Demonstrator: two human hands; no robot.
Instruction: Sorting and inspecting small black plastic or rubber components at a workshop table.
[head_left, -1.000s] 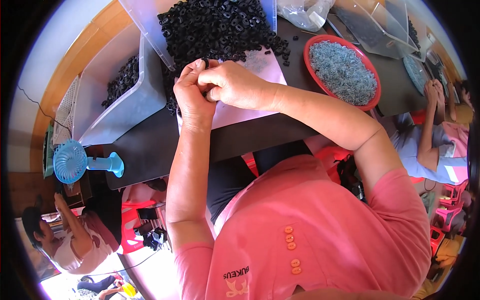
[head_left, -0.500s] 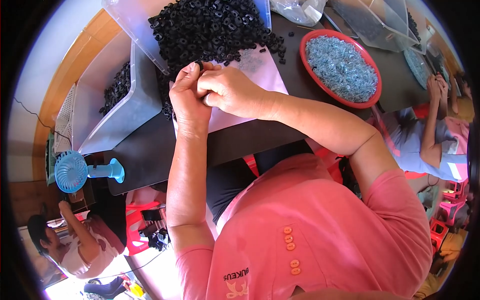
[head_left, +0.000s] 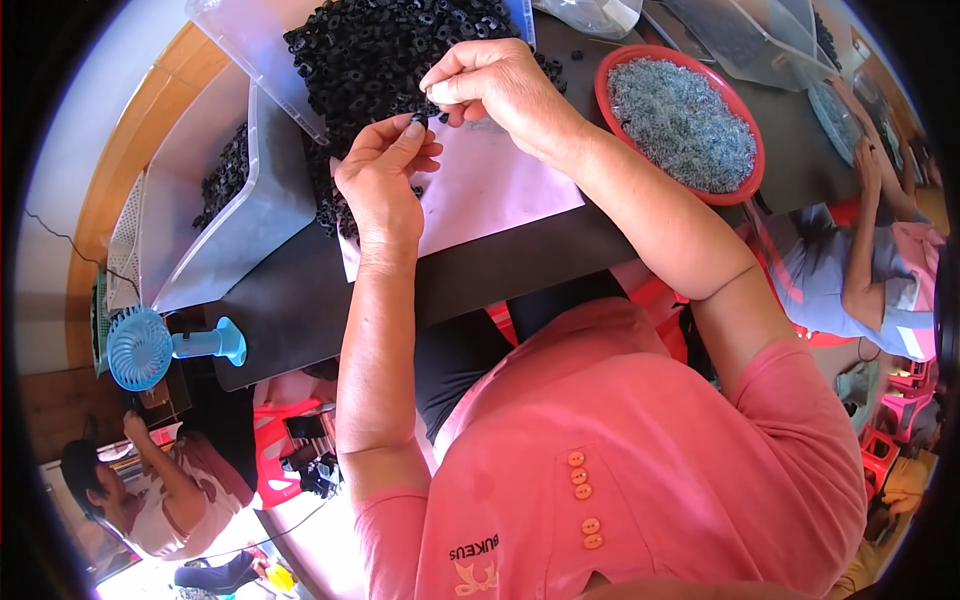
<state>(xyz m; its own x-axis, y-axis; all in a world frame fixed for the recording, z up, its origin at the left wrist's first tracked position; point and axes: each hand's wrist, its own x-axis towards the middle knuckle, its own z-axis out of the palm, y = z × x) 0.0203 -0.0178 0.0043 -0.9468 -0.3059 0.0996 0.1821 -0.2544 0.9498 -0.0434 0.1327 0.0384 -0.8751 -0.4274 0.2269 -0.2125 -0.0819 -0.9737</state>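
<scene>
My left hand (head_left: 382, 180) is closed in a pinch, with a small black plastic part (head_left: 419, 120) between thumb and fingertips. Just above and to the right, my right hand (head_left: 512, 100) is pinched too; whatever it holds is too small to make out. Its fingertips are close to the black part. Both hands are over a pale pinkish sheet (head_left: 500, 195), in front of a heap of similar black parts (head_left: 390, 55) that spills from a tipped clear bin (head_left: 245, 45). A red oval tray (head_left: 757, 160) of small clear bluish pieces (head_left: 680, 125) stands to the right.
Another clear bin (head_left: 270, 175) with black parts stands left on the dark table (head_left: 480, 268). A blue fan (head_left: 140, 348) is by the table's left corner. Further bins (head_left: 750, 50) are at upper right. One person (head_left: 865, 275) sits at right, another (head_left: 190, 490) at lower left.
My hands, previously pressed together, have come apart. The right has moved up and to the right, uncovering the black part in my left fingertips. The whole view has shifted slightly.
</scene>
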